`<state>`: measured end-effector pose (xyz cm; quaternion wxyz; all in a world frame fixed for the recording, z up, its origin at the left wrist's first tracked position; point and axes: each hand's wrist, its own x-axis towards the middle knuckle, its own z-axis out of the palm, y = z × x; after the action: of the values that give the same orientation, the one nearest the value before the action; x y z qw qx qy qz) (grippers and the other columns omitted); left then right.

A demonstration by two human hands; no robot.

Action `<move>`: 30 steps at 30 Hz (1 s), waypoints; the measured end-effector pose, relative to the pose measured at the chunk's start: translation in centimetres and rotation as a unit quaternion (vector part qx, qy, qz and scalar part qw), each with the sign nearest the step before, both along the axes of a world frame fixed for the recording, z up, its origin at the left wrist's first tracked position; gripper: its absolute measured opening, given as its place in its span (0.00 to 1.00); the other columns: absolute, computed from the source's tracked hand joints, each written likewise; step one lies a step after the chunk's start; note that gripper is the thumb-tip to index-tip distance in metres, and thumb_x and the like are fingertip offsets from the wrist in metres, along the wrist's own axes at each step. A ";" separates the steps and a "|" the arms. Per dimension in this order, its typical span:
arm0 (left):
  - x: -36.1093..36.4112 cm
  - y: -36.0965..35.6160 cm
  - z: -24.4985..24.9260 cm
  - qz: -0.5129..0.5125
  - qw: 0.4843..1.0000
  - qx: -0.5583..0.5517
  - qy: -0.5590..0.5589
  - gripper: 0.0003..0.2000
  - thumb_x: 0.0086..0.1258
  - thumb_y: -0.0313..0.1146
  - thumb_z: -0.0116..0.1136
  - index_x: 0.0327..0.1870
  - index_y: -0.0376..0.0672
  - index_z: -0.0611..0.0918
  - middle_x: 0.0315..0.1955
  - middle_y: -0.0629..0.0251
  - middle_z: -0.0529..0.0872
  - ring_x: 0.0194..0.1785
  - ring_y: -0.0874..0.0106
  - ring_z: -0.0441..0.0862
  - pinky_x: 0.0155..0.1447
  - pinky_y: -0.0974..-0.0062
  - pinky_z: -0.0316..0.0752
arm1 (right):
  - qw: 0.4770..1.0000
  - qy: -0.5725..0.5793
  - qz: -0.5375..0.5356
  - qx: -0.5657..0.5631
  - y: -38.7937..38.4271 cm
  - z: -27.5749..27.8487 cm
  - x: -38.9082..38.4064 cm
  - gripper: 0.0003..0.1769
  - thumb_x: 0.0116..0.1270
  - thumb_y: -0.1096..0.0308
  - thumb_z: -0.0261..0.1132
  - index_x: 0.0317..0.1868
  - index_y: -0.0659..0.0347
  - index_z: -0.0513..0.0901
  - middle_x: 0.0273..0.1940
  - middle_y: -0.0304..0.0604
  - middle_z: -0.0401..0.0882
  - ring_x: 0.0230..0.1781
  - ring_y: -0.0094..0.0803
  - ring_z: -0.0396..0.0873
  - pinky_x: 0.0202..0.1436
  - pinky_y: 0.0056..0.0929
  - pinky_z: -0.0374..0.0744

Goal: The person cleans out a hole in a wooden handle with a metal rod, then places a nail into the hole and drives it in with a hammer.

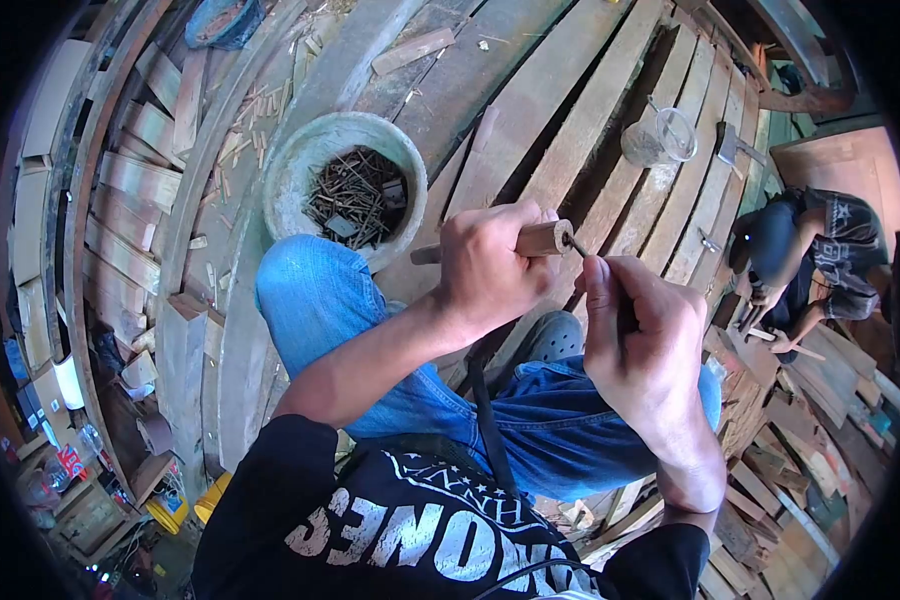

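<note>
Woodworking workshop, shown by long curved planks [530, 110] underfoot, stacked timber offcuts [130, 190] at left, a pail [300, 160] filled with rusty nails [355, 195], scattered wood scraps [255, 115], and a second person [810, 260] crouched among cut blocks [800, 450] at right.

Thigh [560, 430] under right hand [645, 350], bucket [290, 170] ahead left

We gripped a short wooden peg [542, 240] in our left hand [490, 270], our right hand [640, 345] pinching a thin dark spike [577, 245] against its end. Beyond our knee stood a pale bucket [288, 175] of nails.
</note>
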<state>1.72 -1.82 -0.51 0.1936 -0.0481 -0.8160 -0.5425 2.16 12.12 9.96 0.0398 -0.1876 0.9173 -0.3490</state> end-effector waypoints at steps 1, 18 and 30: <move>0.0 0.0 -0.1 0.001 1.000 -0.005 0.006 0.15 0.62 0.23 0.61 0.17 0.38 0.69 0.12 0.54 0.67 0.15 0.55 0.67 0.21 0.67 0.61 | 1.000 -0.001 -0.003 -0.003 0.0 -0.2 0.1 0.06 0.66 0.77 0.65 0.30 0.67 0.79 0.16 0.49 0.73 0.14 0.43 0.77 0.19 0.34 0.71; 0.3 0.0 0.4 0.005 1.000 -0.010 -0.015 0.13 0.58 0.22 0.59 0.18 0.38 0.68 0.12 0.52 0.65 0.16 0.52 0.66 0.22 0.67 0.61 | 1.000 0.006 0.000 0.014 0.2 0.2 0.2 0.07 0.65 0.76 0.66 0.28 0.67 0.78 0.15 0.49 0.72 0.13 0.42 0.76 0.19 0.34 0.70; 0.6 0.0 0.3 0.008 1.000 -0.015 -0.007 0.10 0.53 0.22 0.59 0.18 0.37 0.69 0.12 0.51 0.66 0.17 0.50 0.68 0.22 0.66 0.63 | 1.000 0.007 -0.002 0.030 0.1 0.4 0.4 0.08 0.66 0.75 0.66 0.28 0.67 0.78 0.16 0.50 0.74 0.15 0.45 0.78 0.21 0.36 0.72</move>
<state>2.31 -1.84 -0.23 0.1913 -0.0407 -0.8257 -0.5291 2.56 12.18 10.41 0.0383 -0.1872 0.9279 -0.3200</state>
